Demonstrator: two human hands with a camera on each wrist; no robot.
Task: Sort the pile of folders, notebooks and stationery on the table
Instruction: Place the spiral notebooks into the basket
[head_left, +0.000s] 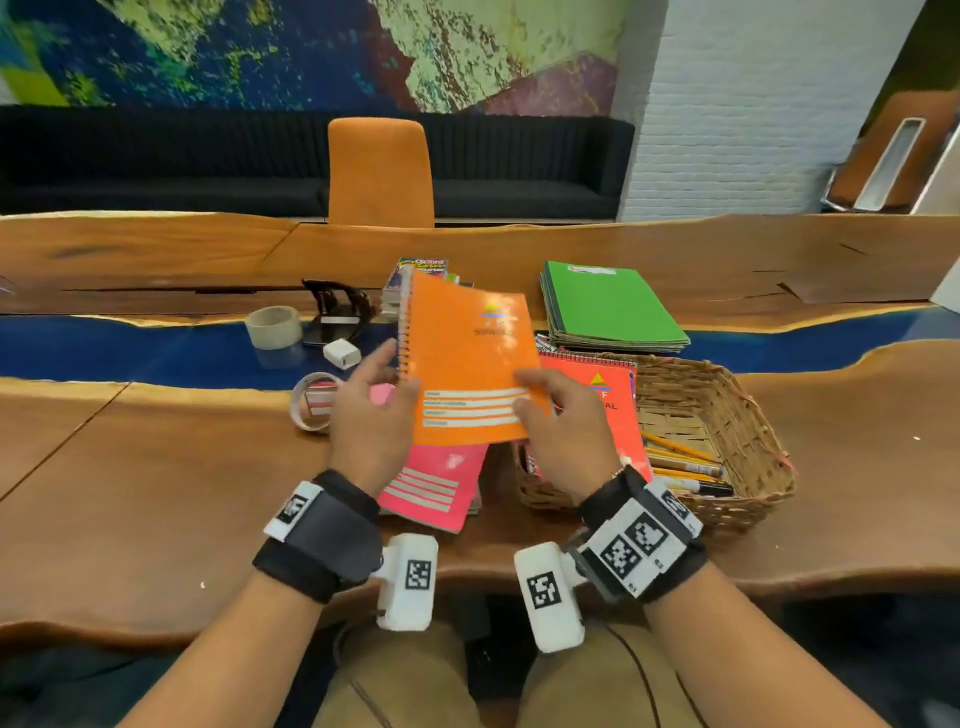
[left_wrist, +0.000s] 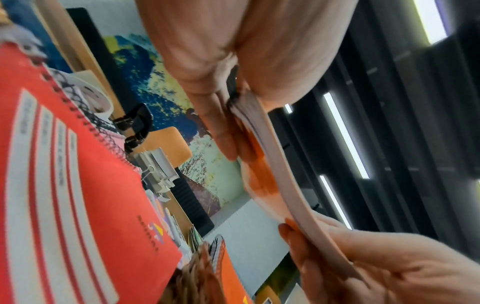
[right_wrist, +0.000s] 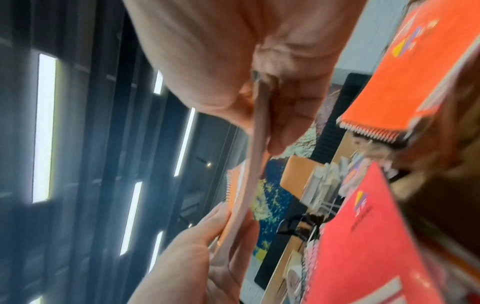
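Observation:
An orange spiral notebook (head_left: 467, 364) is held up over the middle of the table, tilted, by both hands. My left hand (head_left: 400, 374) grips its lower left corner by the spiral, thumb on the cover. My right hand (head_left: 524, 395) pinches the lower right edge. In the left wrist view my left hand (left_wrist: 233, 123) pinches the notebook's page edge (left_wrist: 275, 164). The right wrist view shows my right hand (right_wrist: 262, 123) clamped on the same edge (right_wrist: 249, 185). A pink notebook (head_left: 431, 488) lies flat beneath. A red-orange spiral notepad (head_left: 608, 410) leans on the basket.
A wicker basket (head_left: 727, 415) with several pencils (head_left: 685, 462) stands at the right. Green folders (head_left: 613, 306) are stacked behind it. Two tape rolls (head_left: 274, 326) (head_left: 311, 410), a white charger (head_left: 342, 353), a black stand (head_left: 337, 304) and a book stack (head_left: 415, 280) sit to the left.

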